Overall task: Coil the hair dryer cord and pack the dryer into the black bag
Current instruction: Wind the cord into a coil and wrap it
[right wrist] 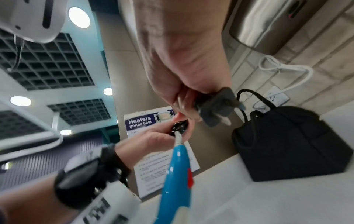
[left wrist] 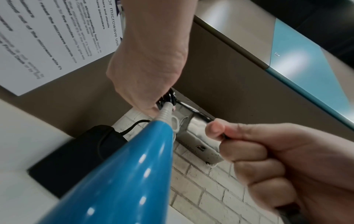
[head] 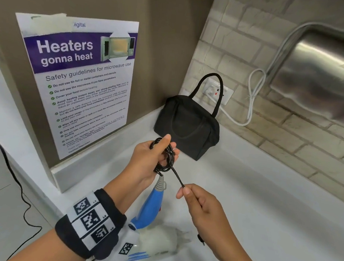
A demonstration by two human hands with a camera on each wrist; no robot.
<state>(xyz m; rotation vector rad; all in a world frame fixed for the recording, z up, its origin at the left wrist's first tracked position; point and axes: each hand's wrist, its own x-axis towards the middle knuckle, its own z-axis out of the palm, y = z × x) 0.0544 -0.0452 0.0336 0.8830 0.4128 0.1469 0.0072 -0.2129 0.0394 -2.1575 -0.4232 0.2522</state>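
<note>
Left hand [head: 154,160] is clamped round a small bundle of coiled black cord [head: 166,157], thumb on top, a wrap of cord cinched across the loops. Right hand [head: 199,202] is curled on the free run of cord, pinching it taut just below the bundle; the wrist view shows the grey plug [right wrist: 216,106] also held in that hand. The hair dryer [head: 150,206], blue-handled, hangs from the bundle by its grey strain relief [head: 159,183], in the air nearer the person than the black bag [head: 187,127]. The bag stands on the white counter [head: 264,199] in the corner, beyond both hands, well apart from the dryer. I cannot tell whether its top is open.

Risks, as judged:
- The dryer's weight appears to hang on the cord exit. A hard tug by the right hand could kink the cord at the strain relief.
- If the left thumb eases before the tail is tucked, the loops would likely spring open and the dryer drop to the counter.
- The swinging dryer may knock the bag over when brought toward it.
- With the bag possibly shut and both hands occupied, opening it may cost the coil.
</note>
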